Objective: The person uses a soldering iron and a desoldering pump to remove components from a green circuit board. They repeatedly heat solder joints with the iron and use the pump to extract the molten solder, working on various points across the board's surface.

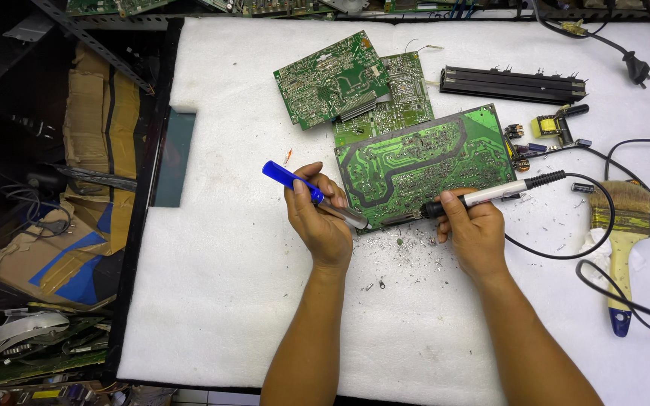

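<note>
A large green circuit board (423, 162) lies solder side up on the white foam mat (220, 256). My left hand (317, 218) grips a blue-handled desoldering pump (287, 177), its silver tip (355, 219) at the board's near left edge. My right hand (472, 225) holds a grey soldering iron (490, 193) with a black cord (566, 252); its tip meets the board's near edge close to the pump tip. Both tools point at the same spot.
Two smaller green boards (332, 79) (404, 101) lie overlapped behind the large one. A black heat sink bar (513, 83) and a yellow transformer (547, 126) sit at the back right. A yellow-handled paintbrush (620, 240) lies at right. Solder scraps (408, 252) litter the mat. Cardboard (92, 195) lies off the left edge.
</note>
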